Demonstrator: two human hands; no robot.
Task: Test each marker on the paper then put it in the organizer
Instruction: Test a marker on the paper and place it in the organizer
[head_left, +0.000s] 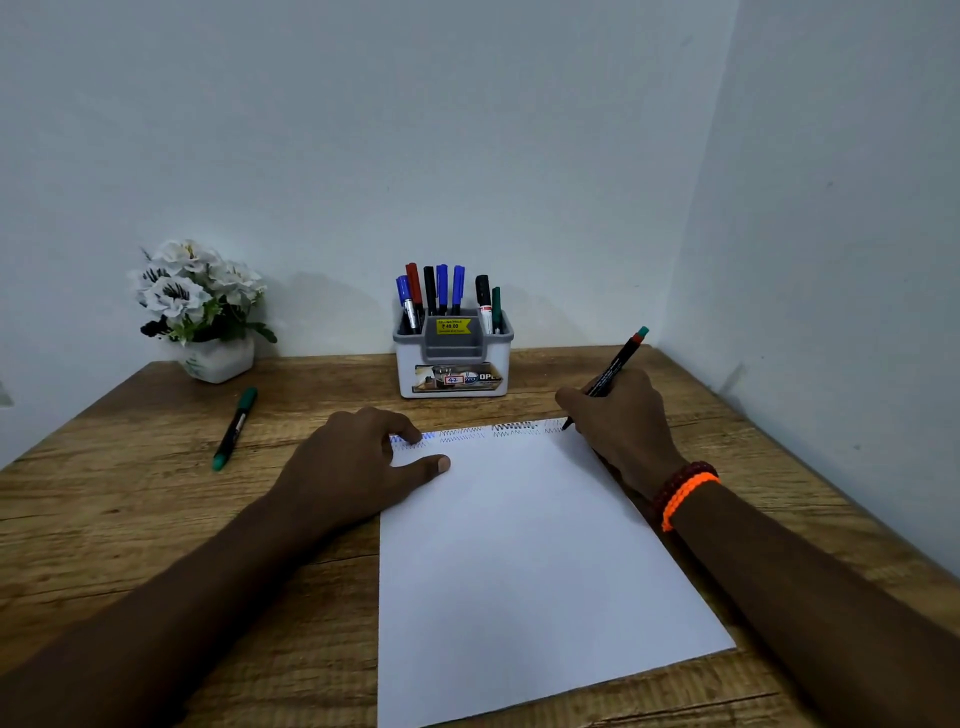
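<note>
A white sheet of paper (519, 561) lies on the wooden table, with zigzag test marks along its top edge. My right hand (623, 421) grips a black marker (615, 364) with a red and teal end, its tip touching the paper's top right corner. My left hand (358, 462) presses flat on the paper's top left corner. A grey and white organizer (453, 358) stands behind the paper and holds several markers in blue, red, black and green. A green marker (235, 428) lies capped on the table to the left.
A white pot of white artificial flowers (200, 306) stands at the back left. Walls close the table (130, 493) in at the back and on the right. Orange and dark red bracelets (685, 491) circle my right wrist.
</note>
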